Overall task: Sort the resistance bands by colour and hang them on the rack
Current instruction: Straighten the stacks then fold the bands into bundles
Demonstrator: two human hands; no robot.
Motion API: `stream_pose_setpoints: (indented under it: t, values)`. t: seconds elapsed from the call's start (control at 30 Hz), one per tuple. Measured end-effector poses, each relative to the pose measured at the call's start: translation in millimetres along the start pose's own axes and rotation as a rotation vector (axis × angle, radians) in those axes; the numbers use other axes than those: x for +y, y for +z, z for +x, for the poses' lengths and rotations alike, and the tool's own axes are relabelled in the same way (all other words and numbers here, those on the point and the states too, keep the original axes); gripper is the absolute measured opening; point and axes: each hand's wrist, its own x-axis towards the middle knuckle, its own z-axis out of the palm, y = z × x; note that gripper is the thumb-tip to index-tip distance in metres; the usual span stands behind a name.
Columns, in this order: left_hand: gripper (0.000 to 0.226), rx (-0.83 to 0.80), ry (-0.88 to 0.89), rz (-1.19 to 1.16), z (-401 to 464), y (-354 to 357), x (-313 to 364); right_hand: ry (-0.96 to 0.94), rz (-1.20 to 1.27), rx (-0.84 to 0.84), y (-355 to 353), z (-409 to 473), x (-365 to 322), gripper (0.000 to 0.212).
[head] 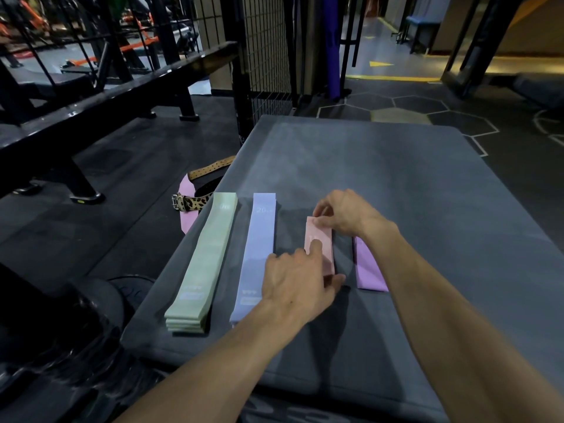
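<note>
On a grey padded platform (396, 184) lie flat piles of resistance bands side by side: a stack of pale green bands (207, 257) at the left, lavender-blue bands (259, 248) beside it, pink bands (322, 242) in the middle and purple bands (367, 270) at the right, partly under my right forearm. My left hand (297, 282) grips the near end of the pink bands, thumb under, fingers on top. My right hand (345, 213) pinches their far end.
Leopard-print and tan lifting belts (195, 193) with a pink band lie on the black floor left of the platform. A black bench frame (91, 105) and a wire mesh panel (268, 56) stand behind. Dark weight plates (91, 315) sit at the near left.
</note>
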Motion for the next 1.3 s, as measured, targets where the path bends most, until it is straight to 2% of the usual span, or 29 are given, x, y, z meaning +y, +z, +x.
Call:
stream_pose_setpoints:
  t: [0.1, 0.27, 0.43, 0.6, 0.73, 0.9, 1.0, 1.17, 1.3]
  values:
    - [0.062, -0.041, -0.009, -0.024, -1.8, -7.8, -2.7, 0.009, 0.006, -0.011, 0.0, -0.7, -0.8, 0.023]
    - [0.035, -0.083, 0.017, -0.127, -2.5, -49.3, -43.2, 0.035, -0.019, -0.011, -2.5, -6.7, -4.4, 0.042]
    - [0.005, -0.100, 0.032, -0.366, -32.6, -73.3, -108.1, -0.058, -0.062, 0.057, -14.0, -30.9, -29.6, 0.035]
    - [0.015, -0.238, 0.153, -0.286, -65.5, -73.6, -128.2, -0.233, -0.090, 0.015, -18.6, -71.7, -79.1, 0.016]
    - [0.023, -0.188, 0.270, -0.042, -78.6, -67.4, -114.6, -0.266, -0.105, -0.054, -2.5, -109.5, -104.9, 0.015]
    - [0.020, -0.134, 0.295, 0.115, -84.4, -62.0, -104.0, -0.077, 0.076, -0.085, 37.7, -141.2, -120.6, 0.018]
    - [0.021, -0.138, 0.294, 0.190, -86.0, -59.5, -100.4, 0.093, 0.305, -0.131, 53.2, -152.4, -126.3, 0.019]
    - [0.018, -0.109, 0.314, 0.225, -86.9, -52.6, -99.7, 0.278, 0.609, -0.106, 66.8, -164.8, -130.2, 0.021]
    - [0.020, -0.084, 0.343, 0.279, -89.7, -47.1, -99.8, 0.345, 0.748, -0.101, 72.3, -164.7, -129.1, 0.022]
